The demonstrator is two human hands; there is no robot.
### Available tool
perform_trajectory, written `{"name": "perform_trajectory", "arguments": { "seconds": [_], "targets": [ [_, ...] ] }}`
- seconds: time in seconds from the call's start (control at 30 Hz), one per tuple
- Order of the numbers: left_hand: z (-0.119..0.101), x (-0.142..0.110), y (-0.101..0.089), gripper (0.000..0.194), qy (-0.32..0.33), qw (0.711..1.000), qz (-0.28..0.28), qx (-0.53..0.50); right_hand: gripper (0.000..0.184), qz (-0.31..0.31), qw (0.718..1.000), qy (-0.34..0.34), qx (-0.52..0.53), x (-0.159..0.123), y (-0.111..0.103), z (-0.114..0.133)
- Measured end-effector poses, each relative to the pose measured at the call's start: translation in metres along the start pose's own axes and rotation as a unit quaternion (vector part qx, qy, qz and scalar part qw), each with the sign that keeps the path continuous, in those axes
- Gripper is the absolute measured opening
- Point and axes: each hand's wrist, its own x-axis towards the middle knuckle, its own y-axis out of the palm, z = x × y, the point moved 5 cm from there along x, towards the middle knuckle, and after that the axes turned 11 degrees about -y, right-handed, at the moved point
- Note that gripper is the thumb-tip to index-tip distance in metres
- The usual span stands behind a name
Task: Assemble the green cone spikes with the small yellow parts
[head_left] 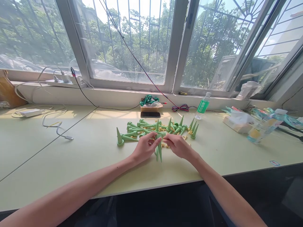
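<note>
A pile of green plastic cone-shaped spikes (151, 129) lies on the pale table (94, 151), mixed with small yellow parts (165, 145). My left hand (145, 147) pinches a green spike (159, 150) that points down toward me. My right hand (178, 145) meets it from the right, fingers closed on the top of the same spike. One spike (119, 138) stands upright at the left of the pile.
A green-labelled water bottle (203, 106) stands behind the pile at the right. A small box with a green bag (150, 104) sits by the window sill. Cables and a charger (32, 112) lie at the left; a tissue box (238, 122) and another bottle (262, 127) at the right.
</note>
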Motion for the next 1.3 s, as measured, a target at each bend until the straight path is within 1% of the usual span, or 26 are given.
{"name": "perform_trajectory", "arguments": {
  "seconds": [0.1,0.2,0.33,0.4,0.53,0.63,0.83,1.0,1.13,1.17,1.3],
  "targets": [
    [-0.0024,-0.0005,0.0002,0.028,0.020,1.000,-0.010,0.010,0.031,0.021,0.999,0.004,-0.025,-0.0002,0.0012,0.0009],
    [-0.0031,-0.0011,0.0006,0.028,0.027,1.000,-0.012,0.009,0.034,0.031,0.999,0.010,-0.040,-0.0006,0.0019,0.0006],
    [-0.0005,-0.0011,0.0011,0.029,0.001,1.000,0.005,-0.018,0.035,0.024,0.999,0.011,-0.038,0.0000,0.0003,0.0016],
    [0.0015,-0.0005,0.0013,0.029,-0.021,0.999,0.016,-0.036,0.032,0.013,1.000,0.011,-0.024,0.0003,-0.0007,0.0024],
    [0.0032,0.0017,0.0004,0.031,-0.045,0.996,0.022,-0.072,0.016,-0.014,1.000,0.006,0.008,-0.0002,-0.0013,0.0023],
    [0.0036,0.0038,-0.0003,0.034,-0.060,0.993,0.023,-0.097,0.018,-0.029,0.999,-0.005,0.023,-0.0007,-0.0014,0.0021],
    [0.0028,0.0055,0.0004,0.037,-0.077,0.986,0.042,-0.142,0.017,-0.036,0.999,-0.016,0.034,-0.0009,-0.0021,0.0018],
    [0.0022,0.0057,0.0004,0.036,-0.064,0.989,0.048,-0.124,0.014,-0.037,0.999,-0.011,0.025,-0.0014,-0.0021,0.0000],
    [0.0039,0.0047,0.0008,0.034,-0.049,0.994,0.047,-0.089,0.014,-0.020,1.000,-0.007,0.020,-0.0013,-0.0020,0.0007],
    [0.0041,0.0040,0.0011,0.032,-0.042,0.995,0.045,-0.077,0.015,-0.014,1.000,-0.006,0.017,-0.0013,-0.0017,0.0009],
    [0.0007,0.0004,0.0023,0.027,0.005,0.999,0.031,-0.015,0.033,0.015,1.000,0.003,-0.002,-0.0012,0.0007,0.0010]
  ]
}}
